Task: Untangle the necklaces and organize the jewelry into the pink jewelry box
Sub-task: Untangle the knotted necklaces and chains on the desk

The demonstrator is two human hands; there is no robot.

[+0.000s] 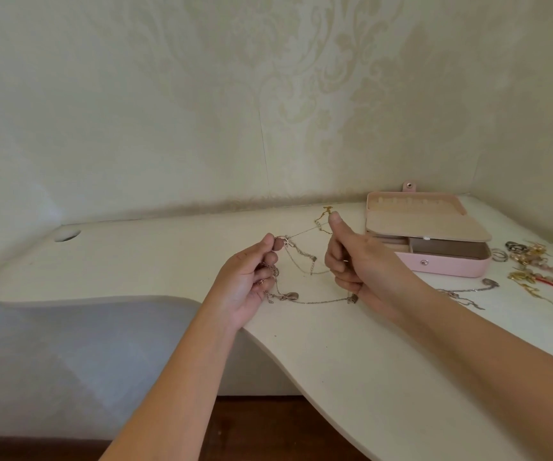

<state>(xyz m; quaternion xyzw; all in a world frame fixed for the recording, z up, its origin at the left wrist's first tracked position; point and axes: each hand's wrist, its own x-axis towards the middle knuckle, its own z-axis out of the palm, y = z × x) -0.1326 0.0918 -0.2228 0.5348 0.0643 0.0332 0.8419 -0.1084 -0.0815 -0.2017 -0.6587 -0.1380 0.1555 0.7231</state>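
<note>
The left thumb and forefinger (270, 241) are pinching 1 thin strand of the chains (301, 257) between their tips. The other 3 fingers are curling in below and trapping a bunched knot of links against the palm. The left hand (252, 277) is standing on edge with its palm turned toward the right hand, and its forearm is reaching up from the lower middle of the view.

The right fingers (338, 261) are curling tightly into a fist round more strands, with the thumb sticking straight up. A gold length is looping just beyond the thumb tip; whether the thumb is pressing it I cannot tell. The right hand (365, 264) is facing the left hand at about the same height, its forearm coming in from the lower right.

Between the 2 hands, 1 strand is running taut from the left pinch up toward the right thumb, and slacker loops are sagging below it. A drop pendant (293, 296) is hanging just under the left fingers. A small dark charm (354, 298) is dangling beneath the right little finger. Whether the lowest loops are touching the desk (135, 261) I cannot tell.

Just behind the right hand the box (451, 266) is sitting open on the desk, its lid lying back toward the wall (202, 94). Beyond the box, away from the fingers, rings (501, 254) and bracelets (541, 271) are lying in a cluster. A loose silver chain (461, 292) is lying flat beside the right wrist.
</note>
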